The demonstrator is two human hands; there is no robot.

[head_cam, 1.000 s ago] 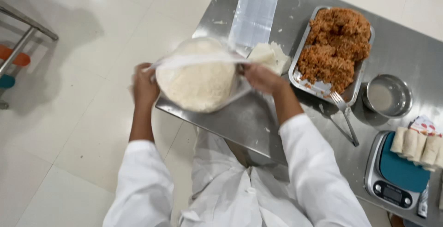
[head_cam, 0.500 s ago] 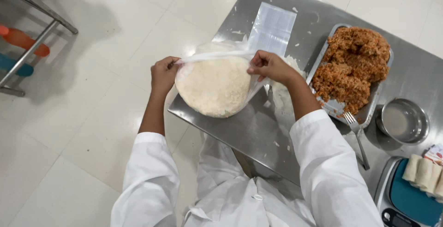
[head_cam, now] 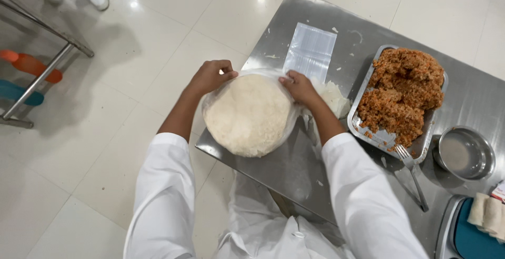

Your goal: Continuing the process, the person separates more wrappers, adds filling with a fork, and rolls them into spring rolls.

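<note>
From the head camera, the left hand (head_cam: pixel 210 76) and the right hand (head_cam: pixel 298 87) are both closed on the upper rim of a clear plastic bag bulging with white cooked rice (head_cam: pixel 249 115), the left pinching at about eleven o'clock of the bag and the right at about two o'clock, so the round mass of rice hangs below and between the two grips. The bag sits over the near left corner of the grey stainless steel table (head_cam: pixel 473 93); whether it rests on the surface cannot be told. At twelve o'clock of the bag lies a flat empty clear plastic pouch (head_cam: pixel 310 52). At three o'clock stands a rectangular metal tray heaped with reddish-brown rice (head_cam: pixel 401 95), a metal fork (head_cam: pixel 413 173) at its near corner, and a round steel bowl (head_cam: pixel 465 152) just beyond.
</note>
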